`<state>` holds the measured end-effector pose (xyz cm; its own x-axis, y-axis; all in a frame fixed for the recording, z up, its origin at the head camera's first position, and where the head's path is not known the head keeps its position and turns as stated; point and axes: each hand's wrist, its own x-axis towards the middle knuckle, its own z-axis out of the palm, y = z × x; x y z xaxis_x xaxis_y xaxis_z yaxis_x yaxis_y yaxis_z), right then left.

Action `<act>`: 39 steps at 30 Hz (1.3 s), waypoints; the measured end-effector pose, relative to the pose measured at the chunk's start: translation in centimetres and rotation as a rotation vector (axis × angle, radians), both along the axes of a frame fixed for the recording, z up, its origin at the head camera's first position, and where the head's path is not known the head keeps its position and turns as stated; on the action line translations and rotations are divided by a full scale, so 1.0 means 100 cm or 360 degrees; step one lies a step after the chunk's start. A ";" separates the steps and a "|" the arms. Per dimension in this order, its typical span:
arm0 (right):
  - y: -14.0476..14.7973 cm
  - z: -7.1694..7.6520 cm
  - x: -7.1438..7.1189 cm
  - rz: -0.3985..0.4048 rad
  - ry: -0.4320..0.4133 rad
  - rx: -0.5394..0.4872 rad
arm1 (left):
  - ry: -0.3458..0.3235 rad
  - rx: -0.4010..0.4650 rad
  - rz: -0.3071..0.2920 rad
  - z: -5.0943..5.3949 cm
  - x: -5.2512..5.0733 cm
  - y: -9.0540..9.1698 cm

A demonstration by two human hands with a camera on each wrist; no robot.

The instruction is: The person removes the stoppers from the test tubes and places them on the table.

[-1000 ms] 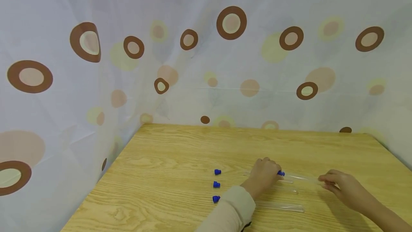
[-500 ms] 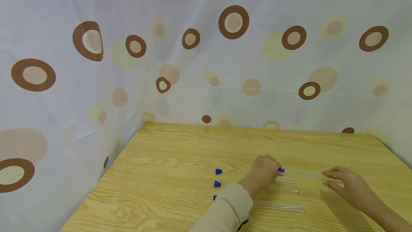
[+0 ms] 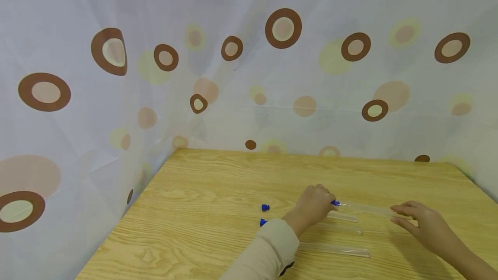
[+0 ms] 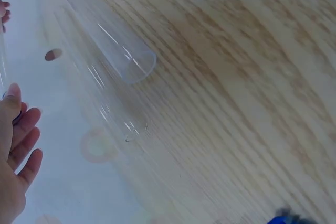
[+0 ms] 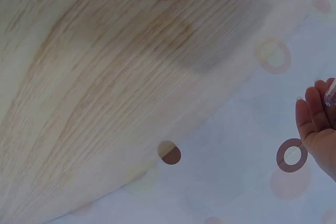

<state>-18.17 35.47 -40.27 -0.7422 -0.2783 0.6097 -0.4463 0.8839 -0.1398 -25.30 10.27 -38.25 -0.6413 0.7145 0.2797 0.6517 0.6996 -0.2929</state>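
Note:
A clear test tube [image 3: 371, 209] is held level above the table between the two hands. My left hand [image 3: 315, 205] pinches a blue stopper [image 3: 335, 202] at the tube's left end; whether the stopper sits inside the tube cannot be told. My right hand [image 3: 422, 219] pinches the tube's right end between thumb and fingers. In the right wrist view, the rounded tube end [image 5: 331, 97] shows at the fingers of that hand [image 5: 321, 135]. In the left wrist view, the thumb and fingers of my left hand [image 4: 18, 150] are partly cut off by the frame edge.
Several more clear tubes lie on the wooden table [image 3: 202, 202], the nearest tube [image 3: 338, 249] beside my left forearm. Two blue stoppers show left of it: a far stopper [image 3: 265, 207] and a near stopper [image 3: 263, 222] partly behind the sleeve. A patterned curtain [image 3: 233, 77] encloses the table.
My left hand has shifted slightly left with the stopper. My right hand has moved slightly right with its thumb and fingers spread a little wider. The nearest loose stopper is now hidden behind the left sleeve.

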 end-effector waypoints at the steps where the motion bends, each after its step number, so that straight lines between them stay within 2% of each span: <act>1: 0.000 0.000 0.000 0.0003 0.0001 -0.0001 | -0.0005 0.0004 -0.0004 0.001 0.000 -0.001; 9: 0.000 -0.001 -0.003 0.0060 0.0045 0.0001 | -0.0011 0.0031 -0.0043 0.007 0.003 -0.011; 13: -0.003 -0.002 -0.003 0.0088 0.0086 0.0042 | -0.0058 0.0061 -0.0052 0.008 0.005 -0.016; 17: -0.008 -0.003 -0.004 0.0131 0.0139 0.0069 | -0.0066 0.0096 -0.0094 0.004 0.004 -0.023; 21: -0.014 -0.003 -0.005 0.0189 0.0196 0.0088 | 0.0010 0.0129 -0.0142 -0.002 0.002 -0.031; 24: -0.018 -0.002 -0.004 0.0200 0.0186 0.0112 | 0.0048 0.0153 -0.0163 -0.003 0.001 -0.036; 28: -0.024 -0.001 -0.004 0.0190 0.0161 0.0140 | 0.0017 0.0167 -0.0175 -0.002 0.002 -0.044; 33: -0.029 0.000 -0.005 0.0233 0.0209 0.0146 | -0.0015 0.0169 -0.0180 -0.001 0.005 -0.051; 39: -0.034 -0.001 -0.005 0.0299 0.0243 0.0128 | 0.0011 0.0169 -0.0189 -0.006 0.004 -0.056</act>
<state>-18.65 32.10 -40.41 -0.5740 -0.4548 0.6809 -0.6144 0.7889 0.0090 -24.95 4.63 -38.80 -0.5517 0.7515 0.3617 0.7301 0.6449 -0.2262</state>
